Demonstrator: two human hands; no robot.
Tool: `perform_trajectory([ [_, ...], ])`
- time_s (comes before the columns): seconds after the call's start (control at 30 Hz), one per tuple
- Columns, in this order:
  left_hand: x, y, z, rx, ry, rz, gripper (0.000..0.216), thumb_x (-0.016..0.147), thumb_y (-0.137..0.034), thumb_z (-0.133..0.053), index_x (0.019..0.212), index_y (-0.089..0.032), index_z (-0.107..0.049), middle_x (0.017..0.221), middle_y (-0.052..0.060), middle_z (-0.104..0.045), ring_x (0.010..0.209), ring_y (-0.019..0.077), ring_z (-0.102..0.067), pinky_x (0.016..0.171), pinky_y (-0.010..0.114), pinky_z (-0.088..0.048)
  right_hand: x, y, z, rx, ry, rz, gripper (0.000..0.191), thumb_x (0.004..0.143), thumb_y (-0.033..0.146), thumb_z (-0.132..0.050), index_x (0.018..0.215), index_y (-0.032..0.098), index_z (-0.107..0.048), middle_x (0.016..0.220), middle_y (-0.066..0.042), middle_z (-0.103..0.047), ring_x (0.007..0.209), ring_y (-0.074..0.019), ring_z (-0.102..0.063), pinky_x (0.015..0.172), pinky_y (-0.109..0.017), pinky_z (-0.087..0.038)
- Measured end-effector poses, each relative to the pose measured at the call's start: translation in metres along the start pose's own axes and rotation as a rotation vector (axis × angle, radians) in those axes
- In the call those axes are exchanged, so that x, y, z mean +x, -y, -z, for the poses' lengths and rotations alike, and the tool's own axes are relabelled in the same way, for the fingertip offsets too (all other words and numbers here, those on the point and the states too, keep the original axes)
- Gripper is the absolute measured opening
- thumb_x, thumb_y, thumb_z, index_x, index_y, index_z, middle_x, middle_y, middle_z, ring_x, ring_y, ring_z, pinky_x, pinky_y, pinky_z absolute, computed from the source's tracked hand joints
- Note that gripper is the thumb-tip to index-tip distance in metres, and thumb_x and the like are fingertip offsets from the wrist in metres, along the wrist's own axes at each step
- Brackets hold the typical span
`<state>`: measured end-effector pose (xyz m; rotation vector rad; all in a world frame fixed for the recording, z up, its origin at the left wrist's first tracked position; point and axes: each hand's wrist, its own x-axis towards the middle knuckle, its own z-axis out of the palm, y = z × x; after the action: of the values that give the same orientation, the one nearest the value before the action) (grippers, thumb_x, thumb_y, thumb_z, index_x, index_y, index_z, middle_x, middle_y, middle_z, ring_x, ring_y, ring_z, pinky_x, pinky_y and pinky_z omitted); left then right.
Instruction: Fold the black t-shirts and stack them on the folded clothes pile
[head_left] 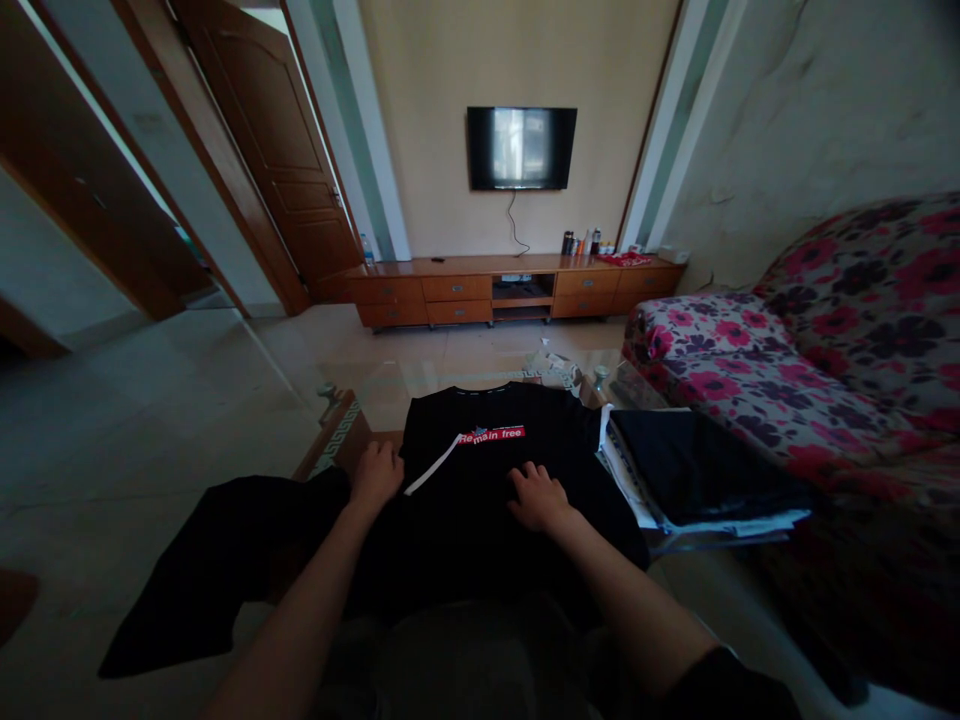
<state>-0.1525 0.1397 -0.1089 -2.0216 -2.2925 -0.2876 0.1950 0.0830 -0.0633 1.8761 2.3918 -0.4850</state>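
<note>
A black T-shirt [480, 520] lies spread on a glass coffee table, its collar toward the far side. Across its chest run a red "Remain free" print and a slanting white stripe. My left hand [377, 475] rests at the shirt's left side, fingers loosely bent and partly apart. Palm down on the middle of the shirt is my right hand [538, 497], its fingers spread on the fabric. Left of my left forearm hangs more black cloth [210, 560] over the table's edge. To the right sits a stack of folded clothes [697, 465], a black one on top.
The glass table [420, 375] has a patterned border and metal fittings. On the right stands a flowered sofa [750, 340]. Against the far wall is a low wooden cabinet [457, 290] with bottles on it, below a wall-mounted television [521, 150]. A wooden door [270, 150] is at the left.
</note>
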Motion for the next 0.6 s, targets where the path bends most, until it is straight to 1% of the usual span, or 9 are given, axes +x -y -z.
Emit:
perform_trajectory([
  [0.07,0.012,-0.009,-0.006,0.018,-0.031,-0.097,0.044,0.097,-0.034,-0.039,0.130,-0.014,-0.061,0.136,0.018,-0.057,0.127,0.0292,-0.055,0.106,0.039,-0.041,0.001,0.000,0.000,-0.002,-0.004,0.001,0.051,0.087,0.041,-0.063,0.136,0.030,-0.053,0.144,-0.013,-0.047,0.130,-0.0342,-0.047,0.097,-0.049,-0.045],
  [0.13,0.024,-0.013,-0.017,0.026,-0.004,-0.203,0.057,0.099,-0.040,-0.036,0.147,-0.012,-0.048,0.156,0.017,-0.043,0.143,0.0281,-0.041,0.116,0.039,-0.032,0.002,0.000,-0.001,-0.011,-0.016,0.001,0.052,0.086,0.040,-0.064,0.136,0.030,-0.053,0.143,-0.013,-0.048,0.129,-0.0345,-0.047,0.096,-0.049,-0.046],
  [0.17,0.028,-0.013,-0.023,0.032,0.023,-0.226,0.063,0.099,-0.044,-0.033,0.152,-0.011,-0.041,0.162,0.015,-0.035,0.148,0.0276,-0.034,0.119,0.040,-0.028,0.002,0.000,-0.002,-0.016,-0.022,0.002,0.052,0.086,0.040,-0.064,0.136,0.030,-0.053,0.143,-0.013,-0.048,0.129,-0.0345,-0.048,0.096,-0.049,-0.046],
  [0.23,0.035,-0.008,-0.035,0.043,0.100,-0.197,0.073,0.099,-0.053,-0.028,0.158,-0.010,-0.030,0.167,0.014,-0.026,0.153,0.0276,-0.025,0.122,0.043,-0.022,0.003,-0.001,-0.002,-0.022,-0.028,0.001,0.051,0.086,0.040,-0.064,0.135,0.030,-0.054,0.141,-0.013,-0.049,0.127,-0.0342,-0.048,0.096,-0.049,-0.046],
  [0.3,0.040,-0.002,-0.043,0.060,0.170,-0.125,0.081,0.098,-0.060,-0.023,0.161,-0.010,-0.024,0.167,0.013,-0.023,0.154,0.0283,-0.020,0.123,0.049,-0.017,0.003,-0.001,-0.003,-0.023,-0.029,0.005,0.051,0.086,0.041,-0.065,0.134,0.030,-0.054,0.140,-0.012,-0.050,0.127,-0.0339,-0.049,0.096,-0.049,-0.046],
  [0.37,0.044,0.003,-0.046,0.090,0.205,-0.084,0.083,0.096,-0.065,-0.021,0.161,-0.012,-0.025,0.167,0.012,-0.024,0.155,0.0289,-0.018,0.124,0.052,-0.011,0.003,-0.001,-0.004,-0.027,-0.027,0.012,0.052,0.086,0.041,-0.065,0.135,0.030,-0.053,0.141,-0.013,-0.049,0.128,-0.0338,-0.048,0.096,-0.048,-0.046],
  [0.43,0.050,0.002,-0.044,0.127,0.192,-0.081,0.083,0.095,-0.065,-0.022,0.158,-0.012,-0.033,0.165,0.013,-0.030,0.154,0.0299,-0.020,0.124,0.053,-0.007,0.003,0.000,-0.004,-0.036,-0.021,0.016,0.055,0.086,0.042,-0.065,0.138,0.030,-0.051,0.143,-0.013,-0.048,0.130,-0.0342,-0.047,0.098,-0.049,-0.045],
  [0.53,0.063,-0.010,-0.039,0.137,0.077,-0.049,0.080,0.097,-0.061,-0.020,0.151,-0.006,-0.044,0.160,0.019,-0.037,0.152,0.0322,-0.026,0.123,0.052,-0.013,0.002,0.003,-0.004,-0.048,-0.014,0.012,0.058,0.086,0.040,-0.064,0.141,0.029,-0.048,0.147,-0.014,-0.046,0.132,-0.0357,-0.045,0.099,-0.050,-0.044],
  [0.6,0.076,-0.019,-0.040,0.101,0.002,-0.050,0.078,0.099,-0.057,-0.020,0.151,-0.004,-0.043,0.161,0.020,-0.035,0.152,0.0316,-0.027,0.123,0.048,-0.018,0.001,0.005,-0.003,-0.048,-0.014,0.005,0.059,0.087,0.039,-0.064,0.143,0.029,-0.048,0.148,-0.014,-0.045,0.133,-0.0359,-0.045,0.100,-0.051,-0.043],
])
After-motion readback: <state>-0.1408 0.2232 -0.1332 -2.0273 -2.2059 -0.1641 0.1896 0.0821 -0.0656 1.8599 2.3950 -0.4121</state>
